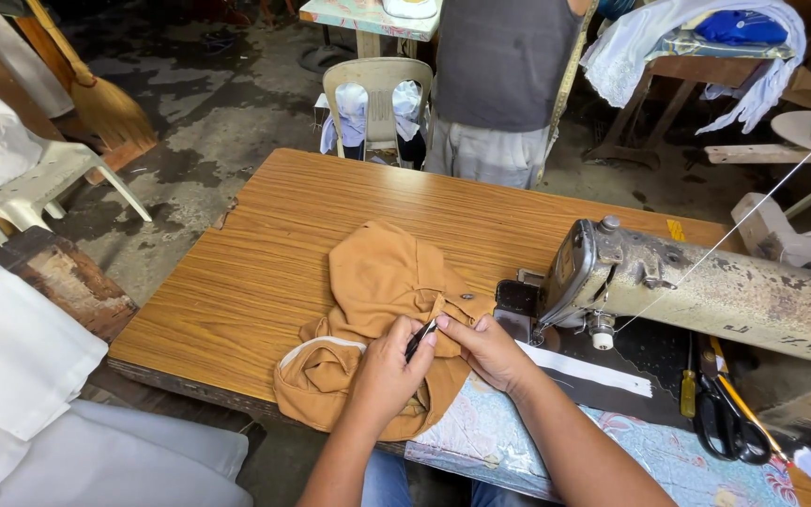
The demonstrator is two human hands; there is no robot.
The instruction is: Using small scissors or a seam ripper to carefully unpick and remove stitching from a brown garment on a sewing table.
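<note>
A tan brown garment (377, 282) lies bunched on the wooden sewing table (265, 253). My left hand (389, 368) rests on the garment and pinches a small dark tool (420, 339), thin and pointed, against a fold of the cloth. Right beside it, my right hand (486, 349) pinches the same fold of tan fabric with thumb and forefinger. Both hands meet just left of the needle area of an old grey sewing machine (706, 286).
Black scissors (726, 418) and a yellow-handled screwdriver (688, 385) lie by the machine's base. A person in a grey shirt (504, 75) stands behind the table. Plastic chairs (379, 94) and a broom (96, 94) stand on the concrete floor. White cloth (21, 376) is piled at left.
</note>
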